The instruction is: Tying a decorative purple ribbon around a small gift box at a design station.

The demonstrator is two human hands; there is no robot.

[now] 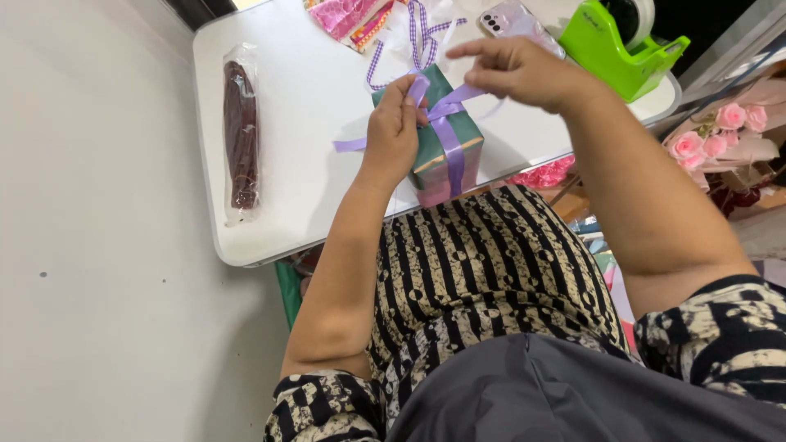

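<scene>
Near edge: lap in a striped black-and-cream garment (483, 270) fills the bottom and hides the table's front edge and part of the floor. Both forearms run up from it.

Left hand (393, 131) rests on the green wrapped box (446, 143), fingers curled, thumb and fingertips pinching the purple ribbon (446, 123) at the knot on top; the hand covers the box's left side. Right hand (520, 72) is raised just above and right of the box, fingers pressed together on the ribbon's other strand, pulling it taut; the exact pinch point is hidden under the fingers. A loose ribbon tail sticks out left past the left wrist.

Box sits on the white table (303, 90), near its front edge, middle.

Left on the table: a long dark item in a clear sleeve (241, 131), contents unclear. Farther back: checked purple ribbon (417, 37), pink patterned wrap (348, 15) cut off by the top edge, phone (512, 20) partly behind the right hand, green tape dispenser (622, 49).

Right, off the table: pink roses (712, 139), partly cut off. Left: plain pale floor (98, 245).
</scene>
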